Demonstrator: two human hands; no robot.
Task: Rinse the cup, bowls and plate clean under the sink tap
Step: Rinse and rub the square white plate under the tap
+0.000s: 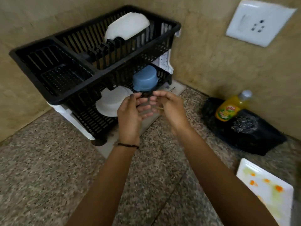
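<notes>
I see the left hand [128,115] and right hand [171,110] curled round a clear cup [149,103]. Behind, a blue bowl [145,79] sits upturned in the dish rack [53,97].

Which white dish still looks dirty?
The plate on the counter, lower right: it has orange and greenish smears. The white dish in the rack top tier and the white bowl below show none.

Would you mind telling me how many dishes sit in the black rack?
3: a white dish standing in the upper tier, a blue bowl upside down on the lower tier, and a white bowl left of it. The upper tier may hide others.
</notes>
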